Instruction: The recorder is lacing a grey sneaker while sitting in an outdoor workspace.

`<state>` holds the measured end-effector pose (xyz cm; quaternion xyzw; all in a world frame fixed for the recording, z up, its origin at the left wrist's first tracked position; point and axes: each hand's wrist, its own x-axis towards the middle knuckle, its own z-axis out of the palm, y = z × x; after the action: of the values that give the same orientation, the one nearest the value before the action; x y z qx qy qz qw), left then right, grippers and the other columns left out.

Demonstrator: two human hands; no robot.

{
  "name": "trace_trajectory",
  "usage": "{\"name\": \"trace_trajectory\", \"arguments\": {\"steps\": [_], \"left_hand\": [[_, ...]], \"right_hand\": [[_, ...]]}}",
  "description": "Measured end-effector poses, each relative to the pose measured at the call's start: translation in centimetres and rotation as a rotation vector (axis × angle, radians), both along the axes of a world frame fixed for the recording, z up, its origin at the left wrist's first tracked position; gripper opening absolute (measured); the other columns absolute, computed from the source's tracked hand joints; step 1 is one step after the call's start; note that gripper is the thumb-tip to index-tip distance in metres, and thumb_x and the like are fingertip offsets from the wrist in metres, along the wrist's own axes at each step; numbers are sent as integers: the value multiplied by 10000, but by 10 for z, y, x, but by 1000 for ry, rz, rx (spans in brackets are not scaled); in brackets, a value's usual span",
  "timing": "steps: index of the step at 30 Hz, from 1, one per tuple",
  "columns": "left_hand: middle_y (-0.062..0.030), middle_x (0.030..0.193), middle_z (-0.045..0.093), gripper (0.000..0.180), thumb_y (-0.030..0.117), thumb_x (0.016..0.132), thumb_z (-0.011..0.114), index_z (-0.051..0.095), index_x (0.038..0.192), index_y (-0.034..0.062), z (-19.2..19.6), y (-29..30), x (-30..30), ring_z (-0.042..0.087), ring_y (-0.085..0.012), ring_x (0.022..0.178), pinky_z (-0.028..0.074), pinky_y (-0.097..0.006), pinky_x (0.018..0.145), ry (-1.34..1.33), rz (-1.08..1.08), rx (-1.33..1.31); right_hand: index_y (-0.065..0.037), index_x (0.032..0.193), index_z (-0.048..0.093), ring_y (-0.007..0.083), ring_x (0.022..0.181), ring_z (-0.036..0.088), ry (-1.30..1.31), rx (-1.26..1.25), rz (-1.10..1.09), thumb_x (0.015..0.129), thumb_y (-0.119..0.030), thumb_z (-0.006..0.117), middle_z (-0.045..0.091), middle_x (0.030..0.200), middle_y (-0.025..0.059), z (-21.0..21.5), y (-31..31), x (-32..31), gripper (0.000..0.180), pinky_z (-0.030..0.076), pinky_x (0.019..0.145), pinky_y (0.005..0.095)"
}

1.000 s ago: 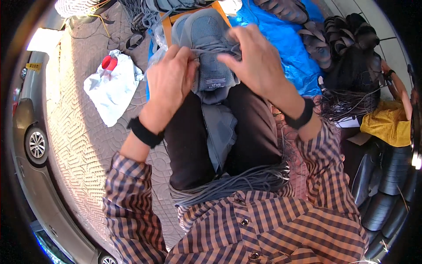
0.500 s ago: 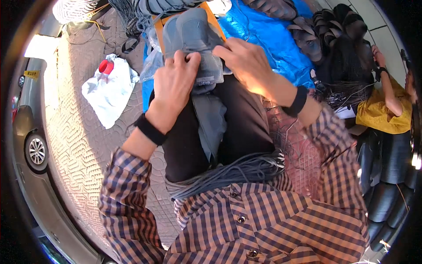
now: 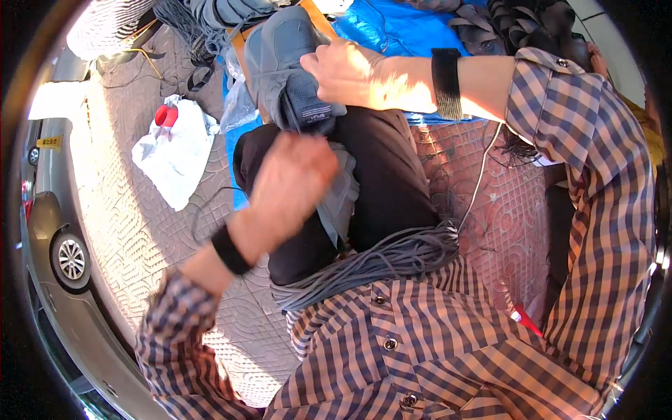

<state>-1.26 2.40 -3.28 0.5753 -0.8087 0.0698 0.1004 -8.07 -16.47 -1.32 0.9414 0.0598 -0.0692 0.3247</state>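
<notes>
Grey shoe lies on the person's black-trousered knee. Leftward, a white bag with a red cap rests on the patterned pavement. Left hand hovers blurred, grip unclear; right hand grips the shoe; blue tarp behind.

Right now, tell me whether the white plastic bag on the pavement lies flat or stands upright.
Flat. The white plastic bag lies crumpled and spread on the paving, a red cap showing at its top.

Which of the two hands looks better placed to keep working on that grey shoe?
The right hand, probably: it rests on the grey shoe on the lap. The left hand hangs blurred lower down, off the shoe, over the black trousers.
</notes>
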Motion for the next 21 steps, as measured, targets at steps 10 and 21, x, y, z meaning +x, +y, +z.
{"name": "trace_trajectory", "arguments": {"steps": [10, 21], "left_hand": [[-31, 867, 625, 40, -24, 899, 565, 571, 890, 15, 14, 68, -14, 626, -113, 847, 484, -235, 760, 1651, 594, 72], [-97, 854, 580, 194, 10, 729, 619, 636, 915, 60, 28, -32, 4, 579, -299, 775, 477, -396, 663, 658, 501, -423]], "right_hand": [[-113, 651, 593, 166, 770, 521, 211, 857, 623, 707, -175, 575, 492, 798, 15, -6, 89, -113, 86, 406, 623, 302], [-41, 1003, 601, 56, 572, 473, -61, 3009, -1105, 930, -234, 583, 566, 765, 2, -41, 70, -71, 207, 379, 513, 195]]}}
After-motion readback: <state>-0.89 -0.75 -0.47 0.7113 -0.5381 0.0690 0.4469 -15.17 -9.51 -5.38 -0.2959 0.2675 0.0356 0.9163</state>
